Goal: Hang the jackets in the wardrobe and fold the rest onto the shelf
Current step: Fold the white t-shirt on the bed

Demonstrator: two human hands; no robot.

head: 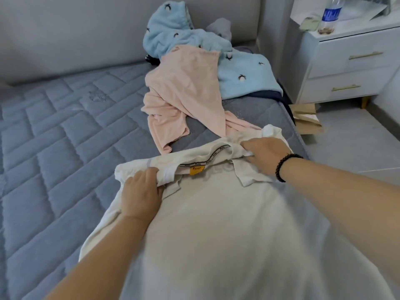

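We have the white polo shirt (216, 224) spread on the grey quilted mattress (54, 137), collar end away from us, body running back toward the camera; lower part is blurred. Yellow neck label (196, 169) shows inside the collar, w/ a printed tape along the neckline.

Left hand (140, 191): on the shirt's left shoulder area, fingers curled over a bunched fold of the white fabric, gripping it. Right hand (267, 155): at the right side of the collar, fingertips tucked into crumpled fabric, pinching/holding it; how tightly, we cannot tell. Black bead bracelet (283, 167) on the right wrist. Both forearms bare.

Beyond the shirt, further up the mattress: a pink garment (186, 94) lying rumpled, its lower edge touching or just under the shirt's far edge. Behind and partly under the pink one, a light blue fleece hooded garment (173, 33) w/ small dark motifs, hood end resting against the grey headboard (86, 29). A bit of dark fabric shows under the blue piece at the mattress edge.

Right of bed: white nightstand (346, 68) w/ two drawers, gold handles. On top, a clear plastic bottle (330, 14) w/ blue label. Brown paper or cardboard (307, 120) lies on the floor betw. nightstand and bed.
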